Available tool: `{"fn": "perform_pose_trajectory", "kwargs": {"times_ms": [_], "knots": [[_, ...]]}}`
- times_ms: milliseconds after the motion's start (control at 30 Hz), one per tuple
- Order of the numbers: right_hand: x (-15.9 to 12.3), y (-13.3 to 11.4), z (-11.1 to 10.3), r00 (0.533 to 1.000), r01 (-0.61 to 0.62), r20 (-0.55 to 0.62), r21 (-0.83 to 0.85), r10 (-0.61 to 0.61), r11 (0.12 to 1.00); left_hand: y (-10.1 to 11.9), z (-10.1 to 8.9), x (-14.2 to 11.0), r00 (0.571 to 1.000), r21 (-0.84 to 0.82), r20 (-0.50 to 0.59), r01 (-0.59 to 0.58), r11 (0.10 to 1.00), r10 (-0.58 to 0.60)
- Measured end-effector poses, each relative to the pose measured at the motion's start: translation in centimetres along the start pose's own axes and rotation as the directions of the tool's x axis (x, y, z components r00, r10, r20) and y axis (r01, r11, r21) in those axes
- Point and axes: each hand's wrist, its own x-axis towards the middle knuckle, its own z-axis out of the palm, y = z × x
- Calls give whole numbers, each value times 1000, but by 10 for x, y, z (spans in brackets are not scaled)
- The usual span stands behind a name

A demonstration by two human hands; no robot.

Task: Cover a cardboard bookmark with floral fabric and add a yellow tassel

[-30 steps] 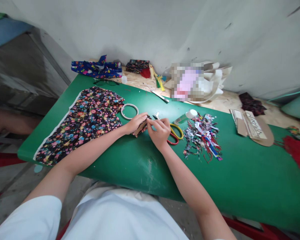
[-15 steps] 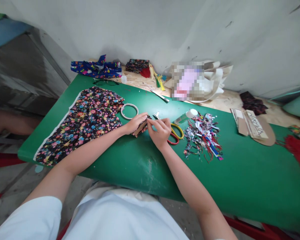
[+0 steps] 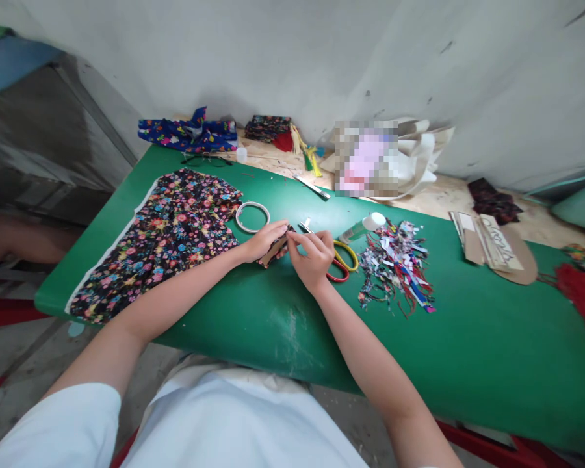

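Observation:
A small piece of cardboard (image 3: 274, 249) with dark floral fabric folded over its edges is between my hands, above the table. My left hand (image 3: 260, 242) is closed around its left side. With fingers pinched together, my right hand (image 3: 313, 257) grips the upper right edge of the same piece; the fingertips hide the exact spot. Scissors (image 3: 355, 259) with a yellow and a red handle loop lie beside my right hand, partly covered by it. Left of my left hand are a white ring like a tape roll (image 3: 238, 222) and a spread of floral fabric (image 3: 175, 234).
A white-capped glue bottle (image 3: 363, 227) and a heap of fabric scraps (image 3: 394, 263) lie right of the scissors. A metal-bladed cutter (image 3: 312, 187), glasses (image 3: 207, 159) and blue fabric (image 3: 185, 135) are farther back. Cardboard pieces (image 3: 509, 250) are on the right.
Hardly anything differs. Both hands keep their hold on the cardboard piece, with only a very slight shift of the fingers.

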Motion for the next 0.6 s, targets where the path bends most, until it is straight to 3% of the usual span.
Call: {"fn": "perform_pose_trajectory", "kwargs": {"times_ms": [133,367,600], "knots": [[2,-1,-1,999,29,-41,10,-29,1000,0,0,0,1000,6,-1,-5,1000,5],[0,0,-1,999,-23,44,14,23,1000,1,0,-1,1000,14,6,-9,1000,9],[5,-4,-3,999,26,-30,22,-26,999,0,1,-1,1000,15,-3,-8,1000,8]]}}
